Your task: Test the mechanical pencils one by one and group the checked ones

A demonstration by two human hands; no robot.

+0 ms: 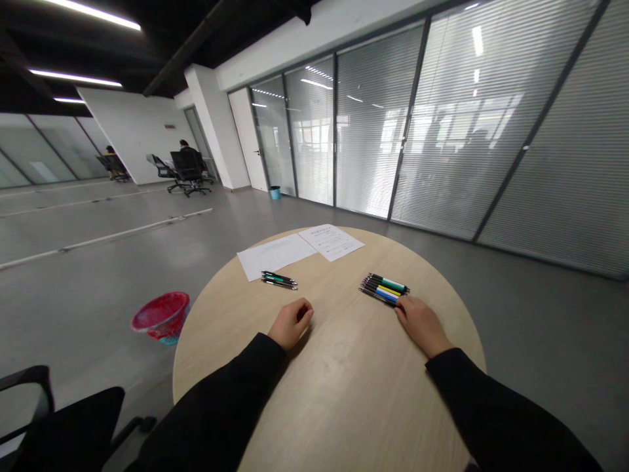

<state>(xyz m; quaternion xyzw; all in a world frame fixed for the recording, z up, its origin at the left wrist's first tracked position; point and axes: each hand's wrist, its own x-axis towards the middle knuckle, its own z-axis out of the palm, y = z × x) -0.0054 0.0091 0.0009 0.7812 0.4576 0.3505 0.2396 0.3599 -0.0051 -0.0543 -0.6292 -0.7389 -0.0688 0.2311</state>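
My left hand (pixel 291 323) rests on the round table in a loose fist, with no object showing in its curled fingers. Beyond it lies a small bunch of black click pens (pixel 279 280), one with a green part. My right hand (pixel 421 322) is at the right end of a row of several pens (pixel 384 286) lying side by side, with green, white, yellow and blue barrel parts. Its thumb and fingers close on the end of the nearest black pen (pixel 377 297), which still lies along the row; the fingertips partly hide that end.
Two printed paper sheets (pixel 331 242) lie toward the table's (pixel 339 406) far edge. On the floor at left stands a red-lined waste basket (pixel 161 317), near a black chair (pixel 63 426). Farther off, a person (pixel 185 145) sits among office chairs; glass partitions with blinds line the right.
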